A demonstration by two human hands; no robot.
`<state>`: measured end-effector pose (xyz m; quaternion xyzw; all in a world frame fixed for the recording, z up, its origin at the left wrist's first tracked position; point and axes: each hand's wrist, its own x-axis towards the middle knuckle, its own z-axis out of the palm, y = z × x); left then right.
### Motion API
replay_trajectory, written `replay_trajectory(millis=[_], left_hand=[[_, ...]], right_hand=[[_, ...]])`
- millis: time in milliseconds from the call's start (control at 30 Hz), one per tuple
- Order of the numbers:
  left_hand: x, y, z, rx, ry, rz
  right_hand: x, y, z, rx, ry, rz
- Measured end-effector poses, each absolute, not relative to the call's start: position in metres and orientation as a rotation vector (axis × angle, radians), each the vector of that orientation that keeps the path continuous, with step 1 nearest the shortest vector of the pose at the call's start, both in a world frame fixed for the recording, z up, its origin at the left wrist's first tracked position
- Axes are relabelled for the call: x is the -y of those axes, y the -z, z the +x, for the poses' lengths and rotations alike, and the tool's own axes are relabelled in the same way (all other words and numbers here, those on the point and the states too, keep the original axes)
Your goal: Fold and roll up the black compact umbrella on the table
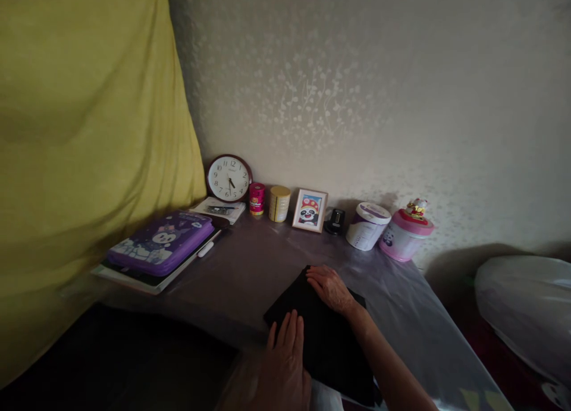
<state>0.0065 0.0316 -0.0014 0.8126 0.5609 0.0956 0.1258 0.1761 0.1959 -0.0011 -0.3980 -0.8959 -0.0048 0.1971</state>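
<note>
A flat black piece (332, 351), seemingly folded cloth, lies on the plastic-covered table (250, 262) near its front edge. My right hand (330, 287) rests on its far corner with the palm down and the fingers stretched out. Along its left side my left hand (288, 354) lies flat, its fingers extended and slightly spread. Neither hand grips anything. The near end of the black piece is partly hidden by my right forearm.
A purple cartoon case (163, 241) lies on books at the left. Along the wall stand a clock (229, 178), a pink can (257, 198), a yellow canister (280, 204), a framed panda picture (310, 210), a white tub (368, 226) and a pink jar (405, 235).
</note>
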Motion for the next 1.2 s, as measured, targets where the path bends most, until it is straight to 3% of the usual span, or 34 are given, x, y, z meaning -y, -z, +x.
replay_trajectory(millis=[200,433,633,833,1200], left_hand=[[-0.029,-0.006,0.007,-1.646,-0.256,2.305],[-0.029,-0.002,0.008,-1.701,-0.304,2.280],[-0.027,-0.001,0.008,-1.737,-0.307,2.327],[-0.028,0.014,0.008,-1.768,-0.371,2.356],[-0.029,0.001,0.003,-1.660,-0.150,2.360]], right_hand=[[-0.199,-0.008,0.182,2.349,0.176,-1.381],[-0.162,-0.006,0.169,2.499,-0.120,-0.908],[-0.178,-0.005,0.177,2.311,0.060,-1.272],[-0.164,-0.009,0.172,2.411,-0.121,-0.985],[-0.133,-0.007,0.255,1.577,-0.073,-1.825]])
